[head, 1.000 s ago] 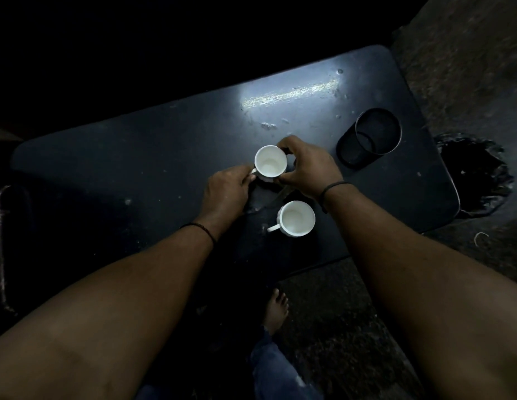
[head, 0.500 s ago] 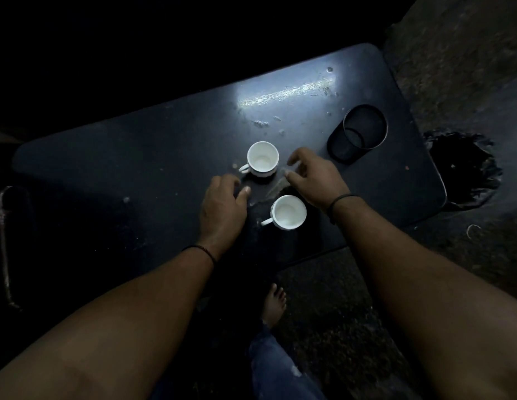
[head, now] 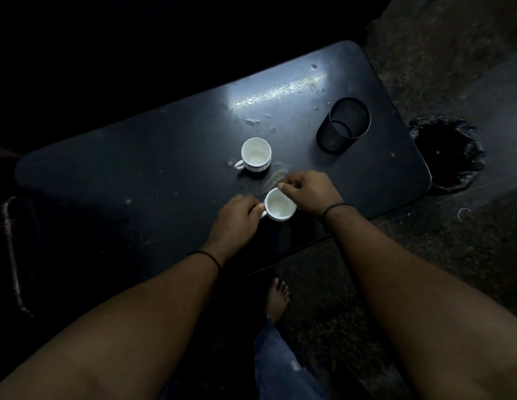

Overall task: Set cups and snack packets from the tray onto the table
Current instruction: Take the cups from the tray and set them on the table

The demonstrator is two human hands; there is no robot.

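Two white cups are in the dim head view. The far cup (head: 256,154) stands alone on the dark table (head: 164,174), handle to the left. Near the table's front edge is the near cup (head: 279,205), held between both hands. My left hand (head: 237,219) pinches its handle on the left side. My right hand (head: 307,192) grips its rim and right side with curled fingers. A faint clear packet (head: 276,179) seems to lie between the cups. The tray is too dark to make out.
A black mesh pen holder (head: 343,125) stands at the table's right end. A dark hole (head: 447,157) breaks the floor beyond the table's right edge. My bare foot (head: 277,298) is on the floor below the front edge. A dark framed object (head: 14,255) sits at the far left.
Both hands left the far cup where it stands and drew back to the near cup. They now hold the near cup by its handle and rim.
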